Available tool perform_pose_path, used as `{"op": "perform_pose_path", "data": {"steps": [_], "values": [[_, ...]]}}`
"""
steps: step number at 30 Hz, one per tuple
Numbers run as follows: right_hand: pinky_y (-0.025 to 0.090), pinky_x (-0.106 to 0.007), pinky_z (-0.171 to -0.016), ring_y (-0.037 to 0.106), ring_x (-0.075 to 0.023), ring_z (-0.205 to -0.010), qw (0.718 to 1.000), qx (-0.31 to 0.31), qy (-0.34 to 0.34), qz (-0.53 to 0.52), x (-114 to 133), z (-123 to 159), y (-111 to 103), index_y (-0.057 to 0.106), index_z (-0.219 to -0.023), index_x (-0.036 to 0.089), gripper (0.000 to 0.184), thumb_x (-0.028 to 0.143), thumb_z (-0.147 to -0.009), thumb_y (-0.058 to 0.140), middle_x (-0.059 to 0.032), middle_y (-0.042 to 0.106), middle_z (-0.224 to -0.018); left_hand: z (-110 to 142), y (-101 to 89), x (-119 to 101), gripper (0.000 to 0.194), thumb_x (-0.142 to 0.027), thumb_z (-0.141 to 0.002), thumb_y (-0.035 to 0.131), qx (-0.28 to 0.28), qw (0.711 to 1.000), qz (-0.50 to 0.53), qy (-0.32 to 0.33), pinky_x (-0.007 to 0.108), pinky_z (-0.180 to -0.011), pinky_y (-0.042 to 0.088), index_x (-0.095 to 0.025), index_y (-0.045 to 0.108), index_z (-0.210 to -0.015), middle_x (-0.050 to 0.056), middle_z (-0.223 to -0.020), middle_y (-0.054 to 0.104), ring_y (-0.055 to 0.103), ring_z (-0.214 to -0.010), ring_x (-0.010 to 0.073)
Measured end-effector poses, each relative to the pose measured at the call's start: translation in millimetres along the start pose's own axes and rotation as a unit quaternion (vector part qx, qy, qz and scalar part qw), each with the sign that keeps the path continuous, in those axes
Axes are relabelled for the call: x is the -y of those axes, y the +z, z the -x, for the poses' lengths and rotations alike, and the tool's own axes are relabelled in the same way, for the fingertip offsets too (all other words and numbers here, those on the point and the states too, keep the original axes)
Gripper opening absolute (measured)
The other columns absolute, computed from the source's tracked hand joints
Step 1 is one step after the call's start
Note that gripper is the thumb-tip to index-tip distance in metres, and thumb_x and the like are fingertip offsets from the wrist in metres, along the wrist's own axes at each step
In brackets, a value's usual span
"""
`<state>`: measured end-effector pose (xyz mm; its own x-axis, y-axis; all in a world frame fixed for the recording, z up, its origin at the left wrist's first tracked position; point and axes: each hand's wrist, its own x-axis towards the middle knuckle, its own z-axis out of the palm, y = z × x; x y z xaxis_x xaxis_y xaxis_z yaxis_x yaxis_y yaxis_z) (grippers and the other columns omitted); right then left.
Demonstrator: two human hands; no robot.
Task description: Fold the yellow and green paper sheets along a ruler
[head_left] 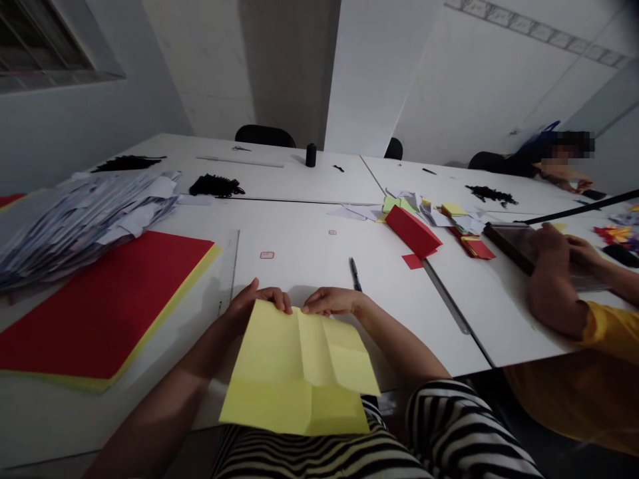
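Note:
A sheet of yellow paper (pixel 279 359) with several crease lines hangs between my hands, over the table's front edge and my lap. My left hand (pixel 264 299) grips its far edge near the left corner, fingers on top and thumb raised. Close beside it, my right hand (pixel 332 301) pinches the same edge near the middle crease. Just past my right hand lies a black pen (pixel 355 273). Left of my hands, a clear ruler (pixel 229 273) rests on the white table (pixel 299 226).
Red (pixel 124 299) and yellow sheets are stacked at left, beside a heap of white papers (pixel 90 219). Folded red paper (pixel 412 233), paper scraps and a metal ruler (pixel 446 296) lie right. A co-worker in a yellow sleeve (pixel 609 322) works at right; another person sits farther back.

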<state>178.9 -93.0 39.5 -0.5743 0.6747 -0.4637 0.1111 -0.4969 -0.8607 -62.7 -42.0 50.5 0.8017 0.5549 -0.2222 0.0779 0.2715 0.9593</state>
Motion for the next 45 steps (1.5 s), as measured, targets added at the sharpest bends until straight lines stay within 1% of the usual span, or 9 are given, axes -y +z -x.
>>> {"op": "perform_pose_path", "data": {"steps": [3, 6, 7, 12, 18, 24, 28, 37, 45], "values": [[0.043, -0.020, -0.049, 0.054, -0.0096, -0.053, 0.999, -0.031, 0.011, -0.019, 3, 8, 5, 0.068, -0.081, 0.017, 0.034, 0.045, -0.067, 0.079, 0.0007, 0.064, -0.069, -4, -8.4, -10, 0.061, -0.074, -0.076, 0.046, 0.030, 0.999, -0.009, -0.032, 0.038, -0.079, 0.048, -0.020, 0.069, -0.094, 0.011, -0.099, 0.068, 0.062, -0.086, 0.0265], [0.044, -0.022, -0.051, 0.055, -0.0106, -0.054, 0.998, -0.056, 0.009, 0.009, 7, 13, 8, 0.068, -0.082, 0.016, 0.033, 0.044, -0.067, 0.078, -0.0003, 0.064, -0.070, -13, -8.5, -25, 0.039, -0.056, -0.076, 0.062, -0.035, 0.987, -0.154, -0.020, 0.029, -0.079, 0.046, -0.021, 0.071, -0.091, 0.008, -0.101, 0.070, 0.062, -0.093, 0.0227], [0.043, -0.022, -0.051, 0.054, -0.0106, -0.054, 0.998, -0.062, 0.007, 0.030, 8, 13, 8, 0.068, -0.081, 0.016, 0.032, 0.044, -0.068, 0.077, -0.0002, 0.064, -0.070, -16, -6.4, -30, 0.035, -0.053, -0.074, 0.065, -0.030, 0.977, -0.210, -0.023, 0.027, -0.076, 0.045, -0.021, 0.072, -0.088, 0.007, -0.098, 0.071, 0.063, -0.091, 0.0220], [0.042, -0.021, -0.055, 0.053, -0.0105, -0.058, 0.984, -0.094, -0.006, 0.149, 15, 11, 4, 0.069, -0.080, 0.016, 0.029, 0.044, -0.073, 0.072, 0.0015, 0.063, -0.068, -29, 2.3, -60, 0.024, -0.043, -0.070, 0.068, 0.100, 0.919, -0.379, -0.048, 0.023, -0.070, 0.042, -0.022, 0.075, -0.080, 0.003, -0.083, 0.072, 0.062, -0.081, 0.0204], [0.044, -0.022, -0.062, 0.056, -0.0112, -0.065, 0.970, -0.108, -0.032, 0.214, 19, 17, 3, 0.071, -0.081, 0.018, 0.024, 0.042, -0.077, 0.068, 0.0013, 0.066, -0.076, -26, -0.5, -91, 0.019, -0.040, -0.068, 0.070, 0.059, 0.890, -0.451, -0.024, 0.023, -0.072, 0.040, -0.026, 0.076, -0.080, 0.003, -0.086, 0.073, 0.062, -0.084, 0.0219], [0.044, -0.022, -0.063, 0.057, -0.0115, -0.067, 0.966, -0.115, -0.063, 0.224, 23, 19, 10, 0.071, -0.082, 0.018, 0.019, 0.035, -0.080, 0.063, 0.0006, 0.067, -0.076, -36, 20.8, -76, 0.021, -0.035, -0.072, 0.061, 0.092, 0.847, -0.519, -0.062, 0.024, -0.060, 0.035, -0.023, 0.075, -0.083, 0.004, -0.081, 0.072, 0.060, -0.071, 0.0202], [0.044, -0.021, -0.062, 0.056, -0.0109, -0.066, 0.965, -0.109, -0.070, 0.226, 24, 19, 12, 0.071, -0.081, 0.018, 0.017, 0.033, -0.079, 0.063, 0.0011, 0.066, -0.075, -41, 29.3, -69, 0.021, -0.034, -0.072, 0.058, 0.108, 0.842, -0.523, -0.071, 0.024, -0.054, 0.030, -0.021, 0.074, -0.078, 0.002, -0.069, 0.067, 0.050, -0.057, 0.0155], [0.040, -0.021, -0.058, 0.049, -0.0093, -0.062, 0.962, -0.138, -0.059, 0.229, 18, 26, 6, 0.068, -0.078, 0.016, 0.018, 0.032, -0.078, 0.059, 0.0022, 0.059, -0.068, -36, 21.0, -71, 0.022, -0.034, -0.073, 0.052, 0.111, 0.845, -0.519, -0.066, 0.022, -0.052, 0.028, -0.017, 0.066, -0.075, 0.000, -0.066, 0.057, 0.041, -0.055, 0.0113], [0.045, -0.021, -0.063, 0.056, -0.0106, -0.067, 0.965, -0.159, -0.045, 0.204, -7, 50, -17, 0.068, -0.075, 0.015, 0.021, 0.034, -0.078, 0.060, -0.0006, 0.064, -0.073, -32, 8.3, -69, 0.025, -0.037, -0.073, 0.051, 0.109, 0.844, -0.521, -0.071, 0.023, -0.052, 0.027, -0.016, 0.064, -0.073, 0.000, -0.065, 0.055, 0.042, -0.057, 0.0117]]}}
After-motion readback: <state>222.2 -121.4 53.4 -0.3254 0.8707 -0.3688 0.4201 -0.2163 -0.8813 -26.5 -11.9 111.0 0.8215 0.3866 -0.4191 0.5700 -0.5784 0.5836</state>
